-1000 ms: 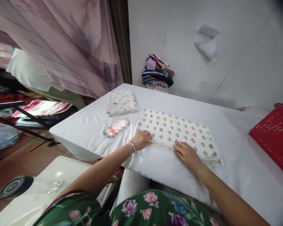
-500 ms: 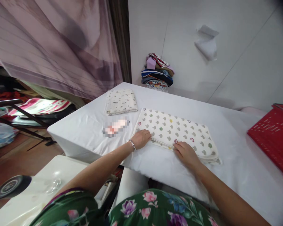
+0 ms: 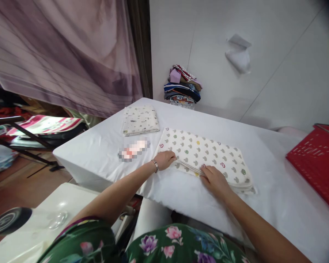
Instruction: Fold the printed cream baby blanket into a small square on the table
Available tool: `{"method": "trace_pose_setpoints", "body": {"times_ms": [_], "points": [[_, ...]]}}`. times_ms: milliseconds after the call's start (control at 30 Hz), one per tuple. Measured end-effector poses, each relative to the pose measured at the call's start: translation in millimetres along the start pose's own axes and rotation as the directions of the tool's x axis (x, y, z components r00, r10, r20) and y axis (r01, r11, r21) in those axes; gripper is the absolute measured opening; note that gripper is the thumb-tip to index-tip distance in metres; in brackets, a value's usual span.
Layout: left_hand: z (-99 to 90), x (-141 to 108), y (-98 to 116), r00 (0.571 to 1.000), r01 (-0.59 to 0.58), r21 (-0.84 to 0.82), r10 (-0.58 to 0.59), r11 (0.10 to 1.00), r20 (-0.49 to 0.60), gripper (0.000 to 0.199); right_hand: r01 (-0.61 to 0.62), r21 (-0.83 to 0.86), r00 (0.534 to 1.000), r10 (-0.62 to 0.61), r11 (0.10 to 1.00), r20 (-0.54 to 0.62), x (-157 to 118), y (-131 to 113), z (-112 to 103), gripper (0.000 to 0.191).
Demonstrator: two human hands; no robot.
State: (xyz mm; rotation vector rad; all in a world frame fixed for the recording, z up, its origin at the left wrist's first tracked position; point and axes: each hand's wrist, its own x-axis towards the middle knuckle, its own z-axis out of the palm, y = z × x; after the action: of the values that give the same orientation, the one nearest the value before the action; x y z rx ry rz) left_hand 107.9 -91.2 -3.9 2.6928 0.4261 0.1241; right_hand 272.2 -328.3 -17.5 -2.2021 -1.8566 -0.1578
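A cream cloth (image 3: 205, 151) printed with grey, red, green and yellow mushroom shapes lies folded in layers into a long rectangle on the white-covered table (image 3: 265, 160). My left hand (image 3: 165, 160) is closed on its near edge toward the left. My right hand (image 3: 214, 179) pinches the same near edge farther right. Between the two hands the upper layers are lifted slightly, and a thin gap shows under them. Behind and left of it lies a smaller folded cloth (image 3: 140, 119) with a fine print. A blurred-out item (image 3: 134, 150) lies just in front of that.
A pile of folded clothes (image 3: 182, 87) stands beyond the table's far edge by the wall. At the right is a red perforated basket (image 3: 315, 157). A mauve curtain (image 3: 71, 54) hangs at the left. A white sewing machine with a dark handwheel (image 3: 11, 221) is at lower left.
The near edge of the mushroom-print cloth is raised slightly between my hands, with the fold gap more visible. Both hands keep their hold. The view has shifted a little.
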Motion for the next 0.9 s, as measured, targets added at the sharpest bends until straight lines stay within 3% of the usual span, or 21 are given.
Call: {"method": "trace_pose_setpoints", "body": {"times_ms": [200, 300, 433, 567, 700, 900], "points": [[1.7, 4, -5, 1.0, 0.025, -0.014, -0.025, 1.0, 0.009, 0.023, 0.046, -0.084, 0.998, -0.05, 0.995, -0.05, -3, 5, 5, 0.032], [2.5, -2, -6, 0.995, -0.096, 0.045, 0.097, 0.994, -0.022, 0.021, 0.086, -0.087, 0.993, -0.093, 0.992, -0.079, -6, 12, 10, 0.037], [1.9, -15, -8, 0.956, -0.275, 0.176, 0.289, 0.945, -0.059, 0.024, 0.121, -0.07, 0.986, -0.128, 0.99, -0.108, -9, 17, 14, 0.039], [-0.5, -24, -14, 0.955, -0.252, 0.284, 0.285, 0.925, -0.082, 0.016, 0.129, -0.072, 0.983, -0.137, 0.989, -0.126, -10, 18, 14, 0.039], [-2.0, -32, -21, 0.955, -0.215, 0.35, 0.271, 0.912, -0.12, 0.021, 0.176, -0.075, 0.972, -0.185, 0.982, -0.144, -14, 19, 16, 0.034], [1.6, -44, -24, 0.937, -0.193, 0.354, 0.279, 0.915, -0.21, 0.023, 0.209, -0.061, 0.964, -0.217, 0.976, -0.157, -19, 15, 14, 0.033]]}}
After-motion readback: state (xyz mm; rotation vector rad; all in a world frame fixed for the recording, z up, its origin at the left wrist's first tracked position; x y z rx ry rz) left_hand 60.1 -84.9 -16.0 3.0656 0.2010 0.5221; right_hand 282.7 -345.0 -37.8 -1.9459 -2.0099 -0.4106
